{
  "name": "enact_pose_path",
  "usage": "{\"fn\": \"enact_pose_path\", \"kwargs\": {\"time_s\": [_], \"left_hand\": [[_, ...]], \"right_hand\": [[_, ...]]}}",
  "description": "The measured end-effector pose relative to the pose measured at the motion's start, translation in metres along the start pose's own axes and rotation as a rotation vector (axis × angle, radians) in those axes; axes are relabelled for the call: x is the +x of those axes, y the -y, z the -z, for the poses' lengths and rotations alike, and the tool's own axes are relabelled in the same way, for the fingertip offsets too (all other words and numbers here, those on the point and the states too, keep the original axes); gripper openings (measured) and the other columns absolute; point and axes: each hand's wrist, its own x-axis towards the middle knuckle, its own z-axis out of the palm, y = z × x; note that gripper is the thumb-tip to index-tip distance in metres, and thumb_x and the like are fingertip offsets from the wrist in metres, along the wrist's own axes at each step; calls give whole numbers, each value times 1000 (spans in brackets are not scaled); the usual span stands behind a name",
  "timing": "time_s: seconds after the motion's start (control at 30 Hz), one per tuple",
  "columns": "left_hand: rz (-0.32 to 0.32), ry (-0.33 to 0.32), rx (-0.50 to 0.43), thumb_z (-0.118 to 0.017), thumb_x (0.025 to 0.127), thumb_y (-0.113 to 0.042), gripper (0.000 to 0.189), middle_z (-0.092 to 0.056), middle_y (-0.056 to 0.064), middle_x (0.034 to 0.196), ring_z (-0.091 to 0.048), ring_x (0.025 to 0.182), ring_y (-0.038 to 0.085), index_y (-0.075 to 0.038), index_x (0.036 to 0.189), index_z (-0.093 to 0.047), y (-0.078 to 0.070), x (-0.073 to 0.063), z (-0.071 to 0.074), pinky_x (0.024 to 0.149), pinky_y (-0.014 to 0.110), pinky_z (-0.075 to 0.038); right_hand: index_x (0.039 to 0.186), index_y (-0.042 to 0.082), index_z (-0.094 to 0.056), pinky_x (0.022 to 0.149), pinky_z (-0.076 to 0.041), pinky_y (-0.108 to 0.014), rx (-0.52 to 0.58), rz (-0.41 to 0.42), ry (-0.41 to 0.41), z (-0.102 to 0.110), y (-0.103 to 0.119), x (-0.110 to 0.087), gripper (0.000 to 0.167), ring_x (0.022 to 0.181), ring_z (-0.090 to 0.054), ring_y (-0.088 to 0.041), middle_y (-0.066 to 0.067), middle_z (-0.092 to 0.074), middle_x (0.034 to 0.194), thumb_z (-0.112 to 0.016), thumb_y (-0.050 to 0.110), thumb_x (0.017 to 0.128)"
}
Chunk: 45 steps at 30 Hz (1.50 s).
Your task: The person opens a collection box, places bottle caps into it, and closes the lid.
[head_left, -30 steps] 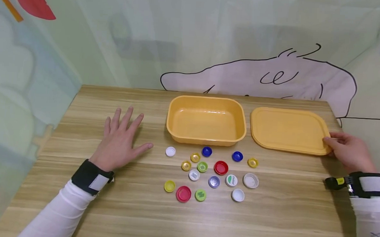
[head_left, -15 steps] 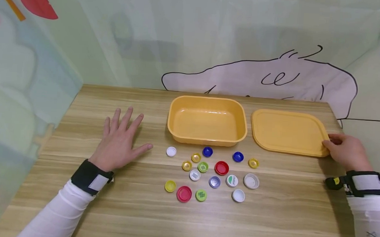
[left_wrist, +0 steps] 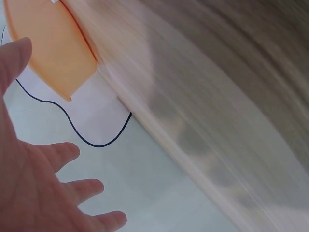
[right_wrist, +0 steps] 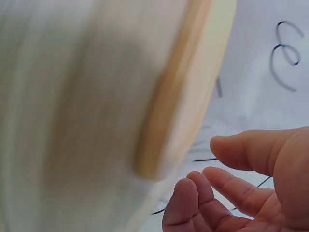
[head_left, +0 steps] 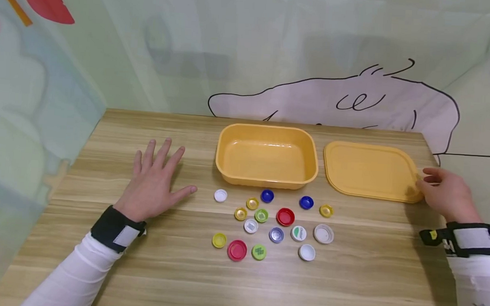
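Observation:
A yellow plastic lid (head_left: 370,171) lies on the table to the right of a matching yellow box (head_left: 266,182), which has nothing inside. Just off the lid's right edge is my right hand (head_left: 450,194). The right wrist view shows its thumb and loosely bent fingers apart, with a gap between them and the lid (right_wrist: 164,121). My left hand (head_left: 152,185) is spread, palm down, on the left side, holding nothing. Its shadow falls on the table in the left wrist view, where the box (left_wrist: 53,48) is beyond the thumb.
Several bottle caps lie scattered in front of the box, among them a red cap (head_left: 285,216), a blue cap (head_left: 306,202) and a white cap (head_left: 307,252). A printed curtain (head_left: 275,48) hangs behind the wooden table (head_left: 172,269).
My right hand has let go of the lid's right end and backed slightly away. The lid has shifted a little down onto the table. My left hand keeps still.

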Motion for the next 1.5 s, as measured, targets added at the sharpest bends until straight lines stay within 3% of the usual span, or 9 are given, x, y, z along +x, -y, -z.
{"fn": "enact_pose_path", "kwargs": {"time_s": [0.37, 0.6, 0.7, 0.8, 0.9, 1.03, 1.13, 1.3, 1.5], "left_hand": [[-21, -2, 9, -61, 90, -72, 98, -15, 21, 172, -6, 157, 54, -15, 164, -29, -9, -7, 7, 119, 79, -9], [-41, 12, 7, -60, 91, -73, 98, -22, 22, 170, -12, 157, 53, -14, 163, -30, -20, -11, 13, 120, 76, -14], [-52, 7, 6, -62, 90, -72, 96, -31, 22, 166, -20, 154, 52, -12, 160, -36, -27, -12, 15, 120, 74, -19], [-74, -9, -2, -67, 88, -70, 91, -45, 21, 156, -34, 149, 48, -9, 154, -45, -36, -15, 18, 119, 69, -28], [-130, -30, -25, -72, 88, -65, 83, -57, 17, 143, -50, 137, 41, -6, 144, -55, -50, -18, 20, 115, 62, -40], [-247, -30, -79, -76, 89, -57, 68, -67, 9, 124, -65, 112, 27, -8, 134, -64, -72, -24, 18, 99, 48, -56], [-335, -14, -92, -76, 90, -55, 60, -67, 2, 115, -63, 99, 20, -11, 130, -66, -90, -29, 13, 90, 40, -57], [-457, 30, -67, -74, 91, -55, 53, -65, -2, 106, -56, 94, 17, -13, 122, -69, -119, -40, -2, 86, 33, -53], [-510, 92, 6, -72, 91, -58, 47, -66, -3, 104, -55, 91, 16, -15, 112, -70, -142, -48, -24, 80, 31, -52]], "right_hand": [[147, -5, -48, 66, -44, -30, -24, 234, -77, 0, 80, -39, 62, 110, -59, -49, -32, -59, 126, -56, 40, 105], [143, -3, -53, 80, -57, -58, 5, 418, -88, -10, 142, -68, 54, 106, -62, -44, -29, -62, 124, -67, 27, 101], [142, 1, -56, 82, -58, -53, -1, 474, -68, -18, 165, -82, 51, 102, -63, -37, -24, -64, 122, -71, 23, 99], [138, 4, -61, 74, -58, -36, -4, 573, -52, -29, 184, -96, 49, 96, -63, -29, -17, -68, 115, -76, 21, 95], [132, 6, -66, 69, -53, -27, -9, 668, -2, -42, 199, -111, 44, 91, -62, -22, -9, -69, 107, -80, 21, 92], [127, 9, -68, 73, -56, -31, -35, 732, 112, -64, 216, -128, 39, 90, -61, -17, -4, -70, 104, -80, 22, 92], [125, 10, -70, 77, -58, -34, -69, 790, 176, -81, 224, -140, 38, 91, -63, -16, -2, -70, 104, -81, 23, 91], [120, 12, -72, 79, -58, -30, -153, 897, 229, -107, 228, -159, 38, 91, -61, -9, 2, -67, 104, -83, 29, 88], [114, 14, -74, 80, -60, -30, -205, 981, 241, -130, 227, -175, 35, 89, -64, -7, 4, -69, 103, -84, 33, 87]]}}
